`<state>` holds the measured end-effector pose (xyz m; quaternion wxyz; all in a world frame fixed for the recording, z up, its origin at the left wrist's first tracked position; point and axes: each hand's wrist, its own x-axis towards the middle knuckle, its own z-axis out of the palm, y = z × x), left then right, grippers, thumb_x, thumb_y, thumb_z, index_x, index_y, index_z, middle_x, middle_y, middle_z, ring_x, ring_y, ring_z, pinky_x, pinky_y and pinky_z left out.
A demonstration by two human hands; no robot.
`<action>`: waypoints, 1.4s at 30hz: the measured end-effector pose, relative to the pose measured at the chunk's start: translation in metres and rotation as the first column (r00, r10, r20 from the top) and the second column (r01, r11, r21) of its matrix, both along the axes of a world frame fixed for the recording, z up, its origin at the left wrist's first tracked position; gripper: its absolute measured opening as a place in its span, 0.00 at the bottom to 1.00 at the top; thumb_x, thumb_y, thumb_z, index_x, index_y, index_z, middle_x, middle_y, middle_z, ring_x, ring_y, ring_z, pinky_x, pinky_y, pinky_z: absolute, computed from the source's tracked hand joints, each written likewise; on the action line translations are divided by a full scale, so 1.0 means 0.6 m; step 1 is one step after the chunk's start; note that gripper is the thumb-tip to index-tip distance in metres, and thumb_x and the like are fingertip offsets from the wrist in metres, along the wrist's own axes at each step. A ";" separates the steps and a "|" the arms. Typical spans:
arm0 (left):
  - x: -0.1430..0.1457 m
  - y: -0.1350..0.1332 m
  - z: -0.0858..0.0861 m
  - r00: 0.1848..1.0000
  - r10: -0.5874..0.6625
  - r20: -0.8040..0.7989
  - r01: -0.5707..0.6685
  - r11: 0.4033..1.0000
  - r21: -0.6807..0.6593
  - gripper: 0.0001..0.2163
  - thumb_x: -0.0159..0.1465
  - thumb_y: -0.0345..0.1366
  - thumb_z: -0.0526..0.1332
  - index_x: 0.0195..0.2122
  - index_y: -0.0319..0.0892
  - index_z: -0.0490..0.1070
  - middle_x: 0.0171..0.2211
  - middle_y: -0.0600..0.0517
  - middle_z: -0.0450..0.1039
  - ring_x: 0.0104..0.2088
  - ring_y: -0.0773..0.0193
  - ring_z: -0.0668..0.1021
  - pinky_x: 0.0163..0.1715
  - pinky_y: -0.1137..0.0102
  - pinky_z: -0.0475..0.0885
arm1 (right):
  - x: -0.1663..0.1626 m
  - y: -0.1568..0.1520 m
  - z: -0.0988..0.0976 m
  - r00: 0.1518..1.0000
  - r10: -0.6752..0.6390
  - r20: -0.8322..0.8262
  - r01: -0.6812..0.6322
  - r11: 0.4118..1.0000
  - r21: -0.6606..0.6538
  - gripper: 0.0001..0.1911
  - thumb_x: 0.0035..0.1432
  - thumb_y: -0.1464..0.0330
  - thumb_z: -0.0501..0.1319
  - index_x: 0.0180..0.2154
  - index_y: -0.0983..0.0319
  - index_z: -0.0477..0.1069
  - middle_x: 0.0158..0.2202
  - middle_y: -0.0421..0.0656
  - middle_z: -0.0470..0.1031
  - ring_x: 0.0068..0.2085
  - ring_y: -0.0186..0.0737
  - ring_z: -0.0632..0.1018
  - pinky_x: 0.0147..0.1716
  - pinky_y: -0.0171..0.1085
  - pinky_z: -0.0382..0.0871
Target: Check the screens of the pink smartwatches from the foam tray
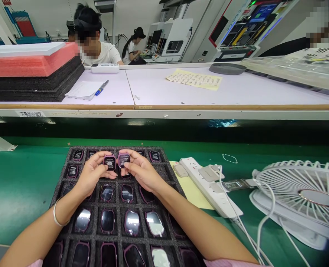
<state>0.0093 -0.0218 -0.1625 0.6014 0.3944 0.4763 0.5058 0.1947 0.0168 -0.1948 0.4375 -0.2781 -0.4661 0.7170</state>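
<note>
My left hand point(93, 171) pinches a smartwatch body point(109, 162) in a purple case, its dark screen lit with lines of white text. Right beside it, my right hand point(140, 168) grips a second purple smartwatch body point(123, 160) by its edges, also showing text, with the thumb over its lower part. Both are held above a dark foam tray point(95, 222). Many similar watch bodies lie in the tray's square compartments; one with a blank dark screen point(107, 221) sits in a nearer row. A few at the back, such as this watch point(155, 156), show text.
On the right are a white power strip point(194, 168) with plugs and cables, and a white fan point(306, 196). The raised shelf point(153, 89) behind carries foam sheets point(33, 66), a notepad point(82, 89), a pen point(101, 88) and a label sheet point(195, 79). Two people sit beyond.
</note>
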 end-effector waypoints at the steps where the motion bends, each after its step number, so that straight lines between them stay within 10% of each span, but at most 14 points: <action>1: 0.000 0.000 0.000 1.000 -0.001 0.000 0.001 1.000 0.001 0.20 0.52 0.34 0.68 0.47 0.41 0.72 0.41 0.51 0.77 0.27 0.63 0.84 0.32 0.66 0.83 | 0.000 0.000 0.000 1.000 -0.002 -0.002 0.002 1.000 -0.002 0.19 0.55 0.70 0.68 0.50 0.58 0.73 0.39 0.40 0.78 0.28 0.33 0.77 0.33 0.36 0.68; 29: 0.003 0.002 -0.006 1.000 -0.017 -0.004 0.017 0.999 0.029 0.21 0.50 0.33 0.72 0.46 0.42 0.72 0.47 0.50 0.76 0.27 0.64 0.84 0.32 0.67 0.83 | 0.001 -0.004 0.001 1.000 0.008 0.016 -0.009 0.998 0.061 0.25 0.50 0.74 0.69 0.51 0.56 0.71 0.38 0.38 0.73 0.30 0.33 0.75 0.35 0.36 0.70; 36: -0.001 0.004 -0.006 0.997 -0.053 0.063 0.054 0.998 -0.023 0.22 0.58 0.51 0.68 0.44 0.39 0.72 0.35 0.48 0.80 0.25 0.59 0.83 0.28 0.65 0.82 | -0.005 0.001 0.004 0.997 -0.016 -0.075 0.005 0.991 -0.135 0.17 0.57 0.57 0.69 0.44 0.60 0.74 0.33 0.41 0.75 0.27 0.34 0.71 0.25 0.34 0.65; 42: -0.002 -0.001 0.001 0.998 -0.060 0.034 0.060 0.998 -0.016 0.17 0.54 0.36 0.67 0.45 0.41 0.73 0.38 0.51 0.79 0.26 0.60 0.84 0.31 0.64 0.82 | -0.003 -0.002 0.005 0.996 -0.004 -0.095 -0.010 0.989 -0.150 0.18 0.51 0.66 0.72 0.45 0.59 0.75 0.34 0.40 0.77 0.27 0.33 0.72 0.27 0.34 0.67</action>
